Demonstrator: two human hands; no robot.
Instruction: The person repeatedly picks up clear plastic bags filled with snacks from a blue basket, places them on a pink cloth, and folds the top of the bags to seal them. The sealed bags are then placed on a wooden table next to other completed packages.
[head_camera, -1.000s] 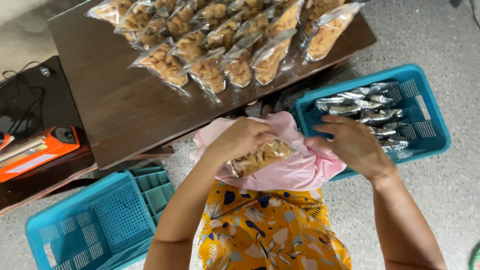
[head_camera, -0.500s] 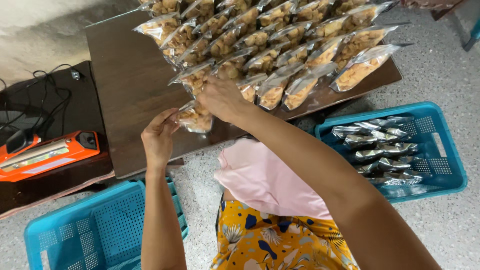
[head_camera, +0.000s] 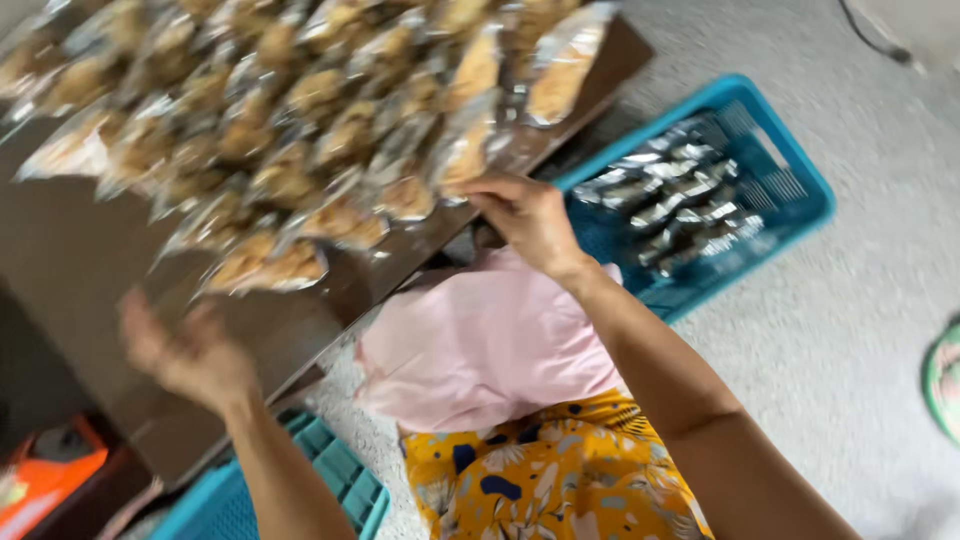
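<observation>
Several clear packets of golden-brown snacks (head_camera: 300, 150) lie in overlapping rows on a dark brown table (head_camera: 90, 290); the view is motion-blurred. My left hand (head_camera: 190, 352) hovers above the table's near edge, fingers spread, holding nothing, just below the nearest packet (head_camera: 265, 265). My right hand (head_camera: 528, 218) is at the table's right front edge, its fingertips next to a packet (head_camera: 462, 160), with nothing gripped. A pink cloth (head_camera: 480, 340) lies on my lap over a yellow flowered garment (head_camera: 540, 480).
A blue plastic basket (head_camera: 790, 190) with several silvery packets (head_camera: 670, 200) stands on the grey floor at the right. Another blue basket (head_camera: 330, 480) sits by my left knee. An orange device (head_camera: 60, 470) lies at the lower left.
Both hands have let go of the packet they set on the table. My left hand dropped back toward me; my right hand swung right to the table's edge. The view shifted left.
</observation>
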